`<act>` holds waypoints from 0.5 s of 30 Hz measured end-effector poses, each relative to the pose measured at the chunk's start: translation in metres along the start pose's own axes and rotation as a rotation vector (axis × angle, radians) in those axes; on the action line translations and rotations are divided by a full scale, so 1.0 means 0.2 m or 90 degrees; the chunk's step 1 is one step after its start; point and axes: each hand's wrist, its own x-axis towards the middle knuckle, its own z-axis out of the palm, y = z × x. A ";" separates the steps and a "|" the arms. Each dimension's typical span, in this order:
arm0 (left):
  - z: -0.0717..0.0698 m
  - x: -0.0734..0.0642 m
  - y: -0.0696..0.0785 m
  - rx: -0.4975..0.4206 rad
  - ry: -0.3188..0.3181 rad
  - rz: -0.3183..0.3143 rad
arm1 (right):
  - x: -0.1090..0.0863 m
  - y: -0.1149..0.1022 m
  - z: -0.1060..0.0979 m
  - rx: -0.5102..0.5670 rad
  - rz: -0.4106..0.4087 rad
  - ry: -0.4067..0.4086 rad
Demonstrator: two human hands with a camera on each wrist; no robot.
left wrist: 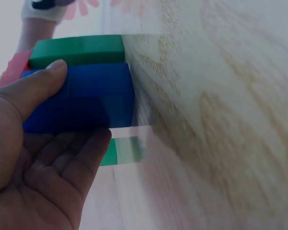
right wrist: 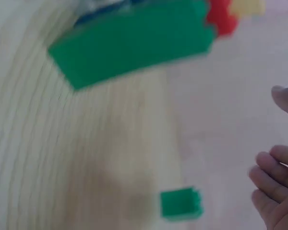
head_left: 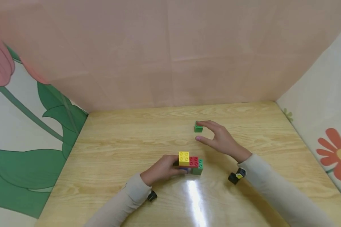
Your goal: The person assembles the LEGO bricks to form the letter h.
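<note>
A small brick build stands on the wooden table (head_left: 125, 135): a yellow brick (head_left: 183, 159) on a red brick (head_left: 194, 161), above a green brick (head_left: 197, 170) and a blue brick (left wrist: 101, 96). My left hand (head_left: 162, 169) grips the blue brick from the left, thumb on one side and fingers on the other. Farther back on the table lies a separate small green brick (head_left: 198, 129). Beside it is my right hand (head_left: 221, 140), thumb and fingers spread apart with nothing between them. Its index fingertip overlaps the small brick in the head view.
A pinkish cloth wall (head_left: 170, 63) rises behind the table. Flower-printed panels bound the left side (head_left: 25, 126) and the right side (head_left: 315, 110). A dark wrist camera (head_left: 237, 176) sits under the right sleeve, another (head_left: 152, 196) by the left sleeve.
</note>
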 end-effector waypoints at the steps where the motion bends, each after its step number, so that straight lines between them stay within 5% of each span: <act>1: 0.00 0.00 0.00 0.000 -0.001 0.001 | 0.01 0.03 0.01 -0.005 0.019 0.001; 7: 0.00 0.00 0.00 -0.003 -0.006 0.001 | 0.05 0.19 0.07 -0.003 0.135 -0.007; 15: 0.00 0.01 -0.01 0.007 -0.006 -0.014 | 0.10 0.32 0.15 0.039 0.164 -0.030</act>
